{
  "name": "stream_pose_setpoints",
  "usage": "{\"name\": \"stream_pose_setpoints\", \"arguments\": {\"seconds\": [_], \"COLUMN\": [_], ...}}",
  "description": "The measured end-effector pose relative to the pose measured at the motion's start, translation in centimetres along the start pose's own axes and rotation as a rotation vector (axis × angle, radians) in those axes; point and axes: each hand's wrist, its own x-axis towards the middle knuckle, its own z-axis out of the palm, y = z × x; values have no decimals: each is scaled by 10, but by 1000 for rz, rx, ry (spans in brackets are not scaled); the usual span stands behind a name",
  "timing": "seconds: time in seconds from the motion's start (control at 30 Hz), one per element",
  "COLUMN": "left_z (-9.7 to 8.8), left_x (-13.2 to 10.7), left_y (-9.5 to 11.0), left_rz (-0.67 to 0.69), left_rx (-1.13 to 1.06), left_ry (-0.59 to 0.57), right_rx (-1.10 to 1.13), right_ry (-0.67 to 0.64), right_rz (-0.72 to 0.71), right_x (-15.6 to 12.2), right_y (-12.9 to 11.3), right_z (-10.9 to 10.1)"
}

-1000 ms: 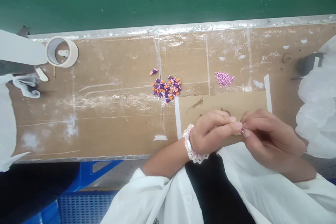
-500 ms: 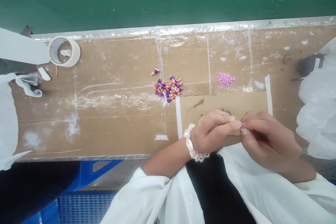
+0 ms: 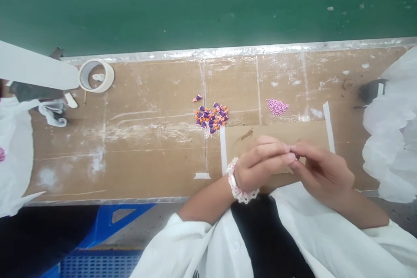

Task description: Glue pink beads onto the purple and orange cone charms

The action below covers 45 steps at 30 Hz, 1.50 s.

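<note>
The bench top is rough, scuffed matt cardboard (image 3: 146, 156) streaked with dried white residue, and a smoother brown cardboard sheet (image 3: 276, 135) lies at 4 o'clock, held by matt white paper tape strips (image 3: 329, 127), while a bright, worn metal edge strip (image 3: 228, 52) runs along the 12 o'clock side below a glossy green painted panel (image 3: 208, 4). At 10 o'clock sits a paper masking tape roll (image 3: 97, 76), and at 3 o'clock bunches thin, translucent, crinkled white plastic sheeting (image 3: 387, 130). At 6 o'clock hang a smooth white cloth coat (image 3: 325, 221) and a lacy fabric scrunchie (image 3: 239, 186), with a blue perforated plastic crate (image 3: 100, 265) at 7 o'clock.
</note>
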Motion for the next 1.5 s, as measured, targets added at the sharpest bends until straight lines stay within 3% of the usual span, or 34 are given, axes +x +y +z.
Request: {"name": "stream_pose_setpoints", "arguments": {"seconds": [0.07, 0.13, 0.23, 0.37, 0.47, 0.57, 0.67, 0.77, 0.83, 0.9, 0.97, 1.1, 1.2, 1.33, 1.5], "left_z": [1, 2, 2, 2, 2, 3, 1, -3, -6, -10, -17, -47, -72, -85, -74], "left_x": [3, 7, 11, 14, 17, 21, 26, 30, 32, 35, 39, 52, 65, 84, 101], "left_y": [4, 8, 13, 18, 19, 19, 17, 14, 15, 16, 18, 13, -4, -36, -76], "left_rz": [22, -56, -387, -845, -1030, -1144, -1248, -1266, -1227, -1169, -1107, -1087, -1068, -1045, -1076], "left_rx": [-11, -53, -316, -935, -1189, -1287, -1350, -1305, -1256, -1197, -1119, -1003, -892, -696, -550], "left_ry": [75, 126, 127, 55, 66, 158, 378, 617, 659, 634, 649, 832, 964, 867, 606], "right_rx": [-4, 39, 90, 9, -147, -312, -319, -326, -388, -410, -424, -422, -409, -358, -225], "right_ry": [30, 41, 60, 115, 150, 163, 164, 143, 71, -72, -222, -641, -724, -712, -627], "right_rz": [-1, 9, 19, -54, -131, -140, -92, -105, -74, -7, -72, -241, -290, -282, -183], "right_x": [-1, -2, -5, -6, -4, -4, -4, 8, 26, 48, 70, 100, 110, 112, 108], "right_y": [-1, 0, 4, 16, 23, 27, 29, 32, 37, 46, 57, 74, 79, 79, 78], "right_z": [-1, -1, 0, 5, 11, 14, 13, 8, 8, 13, 24, 57, 79, 99, 106]}}
